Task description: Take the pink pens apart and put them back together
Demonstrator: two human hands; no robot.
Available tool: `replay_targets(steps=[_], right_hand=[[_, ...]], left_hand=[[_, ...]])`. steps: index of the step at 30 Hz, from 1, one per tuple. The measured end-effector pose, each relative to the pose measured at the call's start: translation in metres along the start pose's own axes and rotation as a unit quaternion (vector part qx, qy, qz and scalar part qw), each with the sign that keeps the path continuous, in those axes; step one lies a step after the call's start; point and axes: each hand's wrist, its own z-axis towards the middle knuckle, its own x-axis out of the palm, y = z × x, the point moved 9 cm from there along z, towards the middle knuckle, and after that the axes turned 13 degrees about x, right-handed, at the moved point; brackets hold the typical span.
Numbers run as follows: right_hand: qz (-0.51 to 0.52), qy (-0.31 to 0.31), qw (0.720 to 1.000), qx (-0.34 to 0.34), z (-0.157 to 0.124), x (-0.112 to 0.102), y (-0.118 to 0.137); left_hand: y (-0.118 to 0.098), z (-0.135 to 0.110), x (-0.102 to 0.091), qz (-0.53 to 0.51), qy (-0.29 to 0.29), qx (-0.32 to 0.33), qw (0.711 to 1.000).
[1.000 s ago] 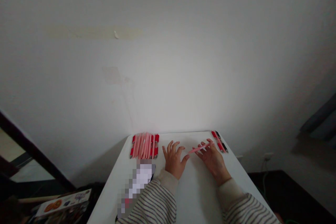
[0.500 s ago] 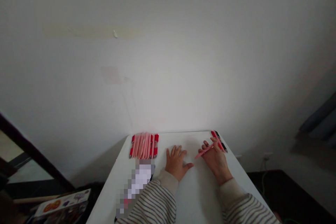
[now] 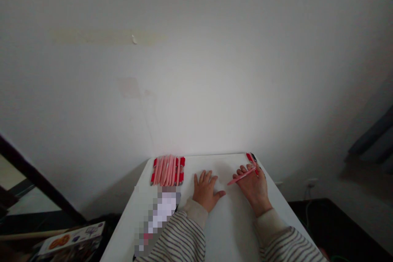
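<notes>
My right hand (image 3: 253,188) is turned palm up over the right part of the white table (image 3: 224,229). A slim pink pen (image 3: 242,176) lies slantwise across its curled fingers, tip toward the left; the thumb stands away from it. Just beyond that hand, red and black pens (image 3: 251,158) lie at the table's back right corner, partly hidden by my fingers. My left hand (image 3: 206,190) rests flat on the tabletop with its fingers spread, holding nothing. To its left a row of pink and red pens (image 3: 167,170) lies side by side near the back edge.
A blurred-out flat object (image 3: 159,217) lies at the table's left, beside my left sleeve. The wall (image 3: 199,102) rises directly behind the table. A printed box (image 3: 72,239) is at lower left, and a socket with a cable (image 3: 311,183) is at right.
My right thumb has swung outward, away from the pen, and the hand covers more of the pens behind it. The pink pen still lies across the fingers. My left hand has not moved.
</notes>
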Motion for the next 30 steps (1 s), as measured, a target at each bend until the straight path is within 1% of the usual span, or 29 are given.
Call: replay_targets(steps=[6, 14, 23, 30], right_hand=[[-0.005, 0.003, 1.000, -0.022, -0.0020, 0.0007, 0.0045], [0.007, -0.004, 1.000, 0.000, 0.0013, -0.0058, -0.0002], [-0.005, -0.004, 1.000, -0.015, 0.0020, -0.0063, 0.0026], [-0.016, -0.017, 1.000, 0.002, 0.0018, -0.0059, -0.0007]], left_hand=[[-0.0006, 0.0001, 0.0001, 0.001, 0.007, 0.002, 1.000], [-0.0015, -0.0002, 0.0006, 0.024, 0.018, 0.006, 1.000], [0.0005, -0.0010, 0.0032, 0.021, 0.008, 0.007, 1.000], [-0.0001, -0.0015, 0.0019, 0.012, 0.006, 0.006, 1.000]])
